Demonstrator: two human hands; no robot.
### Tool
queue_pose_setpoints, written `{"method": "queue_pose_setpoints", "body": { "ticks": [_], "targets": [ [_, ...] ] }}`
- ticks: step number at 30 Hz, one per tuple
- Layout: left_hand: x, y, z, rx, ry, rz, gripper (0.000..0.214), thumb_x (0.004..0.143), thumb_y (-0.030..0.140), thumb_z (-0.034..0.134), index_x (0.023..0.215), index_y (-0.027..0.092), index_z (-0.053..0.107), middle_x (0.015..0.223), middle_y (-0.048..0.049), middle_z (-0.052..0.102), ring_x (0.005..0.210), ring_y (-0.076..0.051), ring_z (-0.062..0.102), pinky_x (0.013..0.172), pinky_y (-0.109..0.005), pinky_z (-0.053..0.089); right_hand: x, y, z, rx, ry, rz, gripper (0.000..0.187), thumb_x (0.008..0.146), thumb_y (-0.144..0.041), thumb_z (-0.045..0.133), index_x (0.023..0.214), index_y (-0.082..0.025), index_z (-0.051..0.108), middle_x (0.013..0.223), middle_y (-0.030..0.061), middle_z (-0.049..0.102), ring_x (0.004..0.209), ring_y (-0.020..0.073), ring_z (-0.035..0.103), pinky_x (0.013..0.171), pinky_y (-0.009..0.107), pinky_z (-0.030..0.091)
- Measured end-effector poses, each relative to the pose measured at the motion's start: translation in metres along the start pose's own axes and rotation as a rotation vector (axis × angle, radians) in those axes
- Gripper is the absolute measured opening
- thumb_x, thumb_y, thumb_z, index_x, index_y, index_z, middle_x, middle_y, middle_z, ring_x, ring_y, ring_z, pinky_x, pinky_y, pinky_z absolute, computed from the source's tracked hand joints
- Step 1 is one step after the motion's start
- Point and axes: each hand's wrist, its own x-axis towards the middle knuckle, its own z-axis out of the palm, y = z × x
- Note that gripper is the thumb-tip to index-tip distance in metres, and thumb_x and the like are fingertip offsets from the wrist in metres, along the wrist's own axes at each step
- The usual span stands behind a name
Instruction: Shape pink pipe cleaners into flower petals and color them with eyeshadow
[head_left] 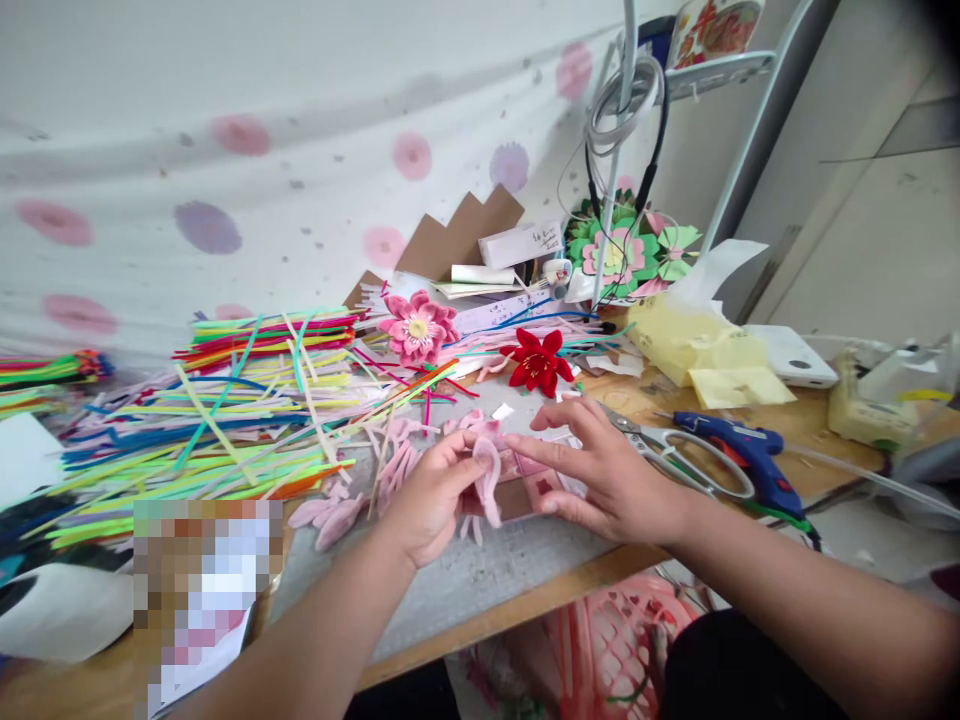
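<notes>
My left hand (442,490) pinches a pale pink pipe-cleaner petal (487,480), which curves downward from the thumb and fingertips. My right hand (600,470) is open, its fingers spread; the index fingertip comes close to the petal's top, and I cannot tell if it touches. Beneath the right fingers lies a pink box (536,485), partly hidden by both hands. More pale pink petals (397,465) lie on the grey mat (337,600) beside my left hand, and a looser bunch (334,512) is farther left.
Piles of colourful pipe cleaners (225,400) cover the left side. A pink flower (418,328) and a red flower (537,362) stand behind my hands. Scissors (682,455) and a blue glue gun (739,450) lie at right, near yellow packaging (697,345). A pink basket (615,640) sits below the edge.
</notes>
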Motion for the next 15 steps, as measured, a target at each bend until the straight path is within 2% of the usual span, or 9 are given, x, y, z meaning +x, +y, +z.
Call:
{"method": "queue_pose_setpoints", "body": {
  "ticks": [4,8,11,15],
  "targets": [
    [0.009,-0.007,-0.001,0.043,0.032,-0.032,0.016,0.075,0.028,0.066,0.083,0.016,0.058,0.059,0.0046,0.05,0.047,-0.007,0.045,0.047,-0.024,0.049,-0.001,0.007,0.005,-0.15,-0.027,0.012,0.053,0.085,-0.05,0.048,0.133,-0.027,0.045,0.118,0.0116,0.043,0.101,0.0263,0.04,0.088,0.047,0.037],
    [0.011,-0.013,-0.006,0.022,0.025,-0.014,0.018,0.074,0.028,0.067,0.081,0.012,0.063,0.062,0.0025,0.051,0.051,-0.007,0.045,0.052,-0.023,0.048,0.001,0.01,0.014,-0.315,-0.078,-0.01,0.046,0.088,-0.03,0.049,0.133,-0.036,0.044,0.116,0.0092,0.047,0.1,0.0256,0.04,0.091,0.05,0.034],
    [0.009,-0.014,-0.008,0.027,0.037,-0.007,0.018,0.073,0.028,0.068,0.072,0.012,0.061,0.055,0.0035,0.049,0.048,-0.007,0.043,0.048,-0.021,0.043,0.004,0.01,0.021,-0.411,-0.107,-0.034,0.051,0.087,-0.024,0.048,0.134,-0.041,0.039,0.112,0.0073,0.049,0.096,0.0247,0.041,0.092,0.053,0.032],
    [0.006,-0.011,-0.011,0.019,0.045,-0.003,0.02,0.069,0.027,0.069,0.061,0.013,0.057,0.049,0.0043,0.047,0.045,-0.006,0.041,0.045,-0.019,0.037,0.01,0.008,0.029,-0.492,-0.101,-0.032,0.052,0.087,-0.022,0.048,0.135,-0.04,0.038,0.111,0.0067,0.05,0.095,0.0244,0.041,0.096,0.055,0.029]
  ]
}}
